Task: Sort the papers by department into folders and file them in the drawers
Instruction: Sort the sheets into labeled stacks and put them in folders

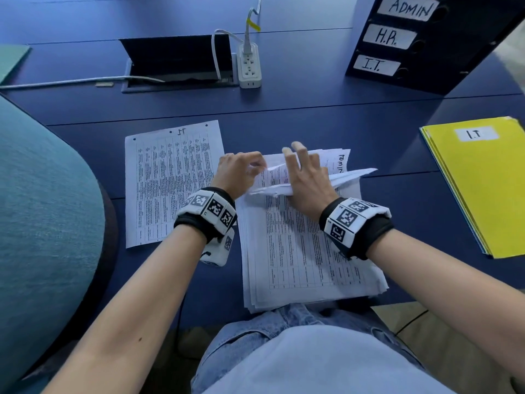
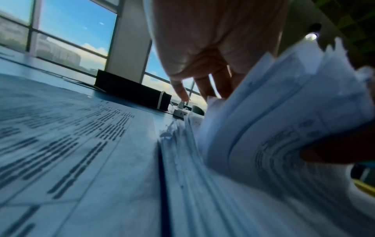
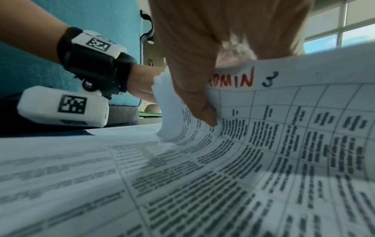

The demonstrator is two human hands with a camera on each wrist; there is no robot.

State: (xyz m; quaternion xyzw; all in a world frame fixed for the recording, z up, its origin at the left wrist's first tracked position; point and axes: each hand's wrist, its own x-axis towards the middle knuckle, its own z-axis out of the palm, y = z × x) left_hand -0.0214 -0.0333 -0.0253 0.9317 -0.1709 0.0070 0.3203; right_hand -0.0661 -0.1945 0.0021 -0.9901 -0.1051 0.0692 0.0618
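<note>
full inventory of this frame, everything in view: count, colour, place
paper stack: one, white printed tables, table near edge, centre
lifted sheets: a few, white, curled up off the stack's far end; one marked ADMIN 3
single sheet: one, white, flat, left of the stack
folders: small pile, top yellow, labelled I.T, right
drawer unit: one, dark blue, labels ADMIN, H.R., I.T., far right
power strip: one, white, cable plugged in, far centre
cable hatch: one, black lid open, beside the strip
green item: one, far left edge, unclear
chair: one, teal, left
table: one, dark blue
left hand: at the sheets' left edge
right hand: grips lifted sheets
</note>
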